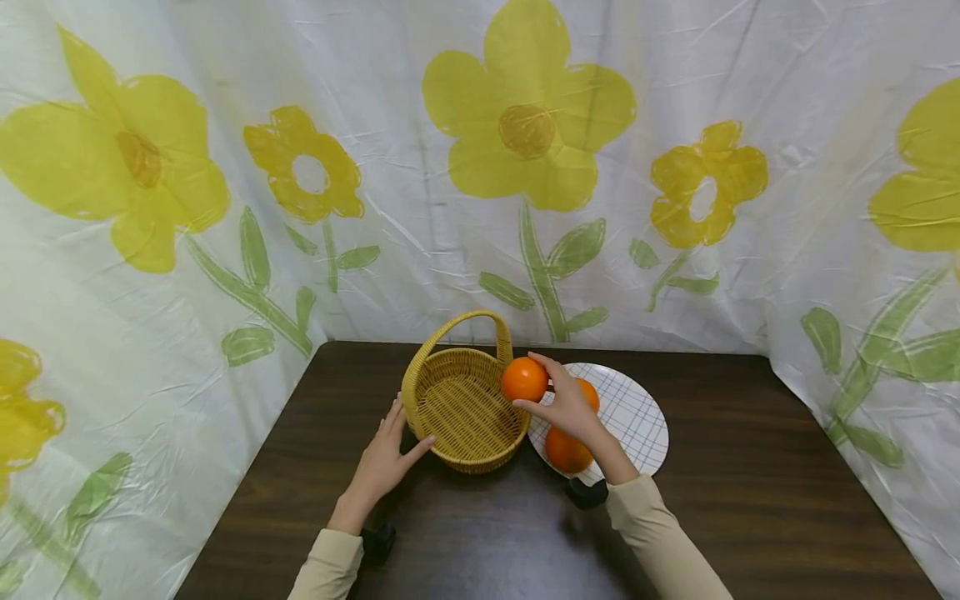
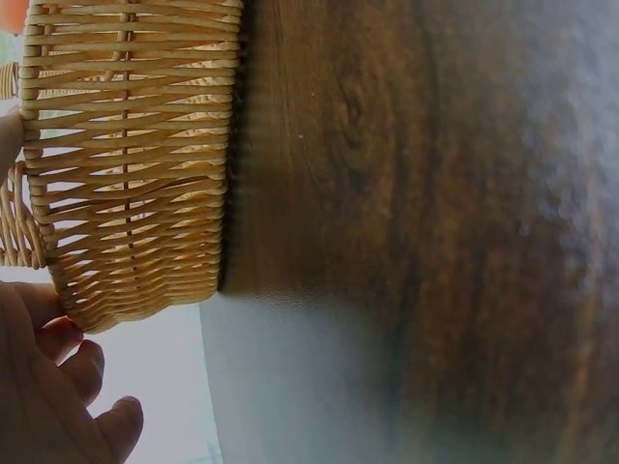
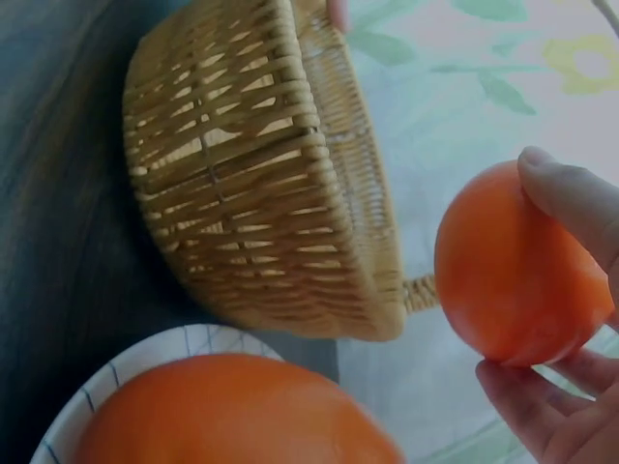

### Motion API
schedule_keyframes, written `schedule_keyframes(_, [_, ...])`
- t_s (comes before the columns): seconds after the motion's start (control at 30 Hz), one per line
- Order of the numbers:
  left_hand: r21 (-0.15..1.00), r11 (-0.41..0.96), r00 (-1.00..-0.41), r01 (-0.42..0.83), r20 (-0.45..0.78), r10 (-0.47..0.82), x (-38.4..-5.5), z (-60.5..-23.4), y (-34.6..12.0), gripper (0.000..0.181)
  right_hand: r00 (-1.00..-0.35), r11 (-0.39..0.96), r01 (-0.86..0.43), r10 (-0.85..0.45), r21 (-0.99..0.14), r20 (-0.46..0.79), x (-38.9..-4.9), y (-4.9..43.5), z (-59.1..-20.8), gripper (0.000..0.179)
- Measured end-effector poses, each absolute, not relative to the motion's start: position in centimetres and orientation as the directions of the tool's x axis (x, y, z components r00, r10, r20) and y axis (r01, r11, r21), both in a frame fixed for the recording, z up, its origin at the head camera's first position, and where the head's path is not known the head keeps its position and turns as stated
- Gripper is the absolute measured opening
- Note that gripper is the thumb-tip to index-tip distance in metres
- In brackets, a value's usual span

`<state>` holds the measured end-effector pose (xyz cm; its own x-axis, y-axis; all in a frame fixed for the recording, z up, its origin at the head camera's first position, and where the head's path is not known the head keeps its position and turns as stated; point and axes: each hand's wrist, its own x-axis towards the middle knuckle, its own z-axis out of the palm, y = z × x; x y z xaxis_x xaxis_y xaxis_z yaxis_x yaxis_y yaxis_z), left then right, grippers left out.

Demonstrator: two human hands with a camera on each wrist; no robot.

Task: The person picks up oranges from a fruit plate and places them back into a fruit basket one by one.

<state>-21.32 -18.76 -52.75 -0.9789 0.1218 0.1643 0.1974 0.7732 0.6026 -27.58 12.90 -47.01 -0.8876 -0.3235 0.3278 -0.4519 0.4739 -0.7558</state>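
In the head view my right hand [image 1: 567,406] holds an orange [image 1: 525,379] between thumb and fingertips, raised beside the right rim of a yellow wicker basket [image 1: 471,454]. The right wrist view shows this held orange [image 3: 517,266] past the basket's rim. My left hand [image 1: 382,458] rests at the basket's left side, thumb over the rim and fingers along the outer wall near the handle's foot. Its lower fingers [image 2: 87,372] show loosely bent in the left wrist view. The basket's inside is bare woven bottom.
A white plate with a blue grid [image 1: 637,417] sits right of the basket, with two more oranges on it, one near orange [image 1: 567,450] and one far orange [image 1: 588,394] partly behind the right hand. The dark wooden table [image 1: 750,483] ends at a flowered curtain [image 1: 405,167].
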Motion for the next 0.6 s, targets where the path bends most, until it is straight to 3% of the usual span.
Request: schedule_keyframes(0.6, [0.613,0.769,-0.982,0.182,0.149,0.114,-21.3,-52.7,-18.7,0.082,-0.878,0.484,-0.461,-0.371,-0.744,0.302,-28.0,11.0,-47.1,0.081])
